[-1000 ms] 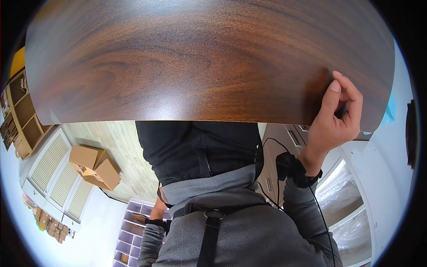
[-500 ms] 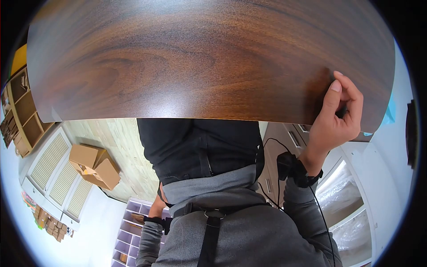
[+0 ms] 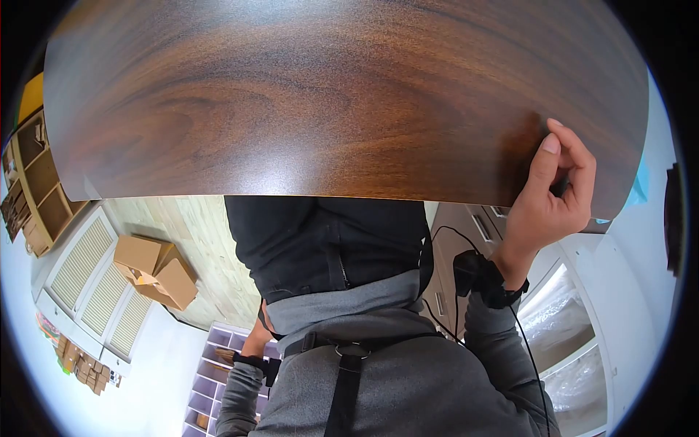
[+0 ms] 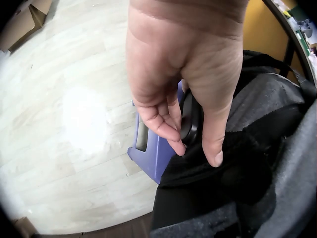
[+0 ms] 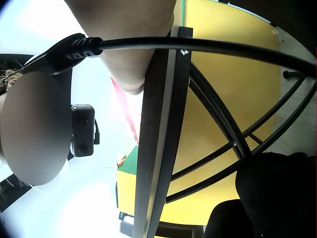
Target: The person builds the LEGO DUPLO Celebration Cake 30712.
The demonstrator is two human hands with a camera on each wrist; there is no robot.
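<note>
My right hand (image 3: 557, 189) rests at the near right edge of the brown wood-grain table (image 3: 320, 102). Its fingers are loosely curled, the thumb tip close to the index finger, and nothing is held. In the right wrist view only part of this hand (image 5: 129, 54) shows, over the table edge. Down at my left hip, the left hand (image 4: 173, 54) hangs with loosely bent fingers and a nearly straight thumb. A rounded black object (image 4: 192, 121) of unclear kind shows between the thumb and fingers, which overlap it. Beside them is a purple frame-like thing (image 4: 156, 153).
An open cardboard box (image 3: 171, 277) sits on the pale floor at the left. A compartment shelf (image 3: 207, 382) stands behind my left arm. Black cables (image 3: 528, 357) run along my right arm. Black metal bars (image 5: 218, 158) cross beneath the table.
</note>
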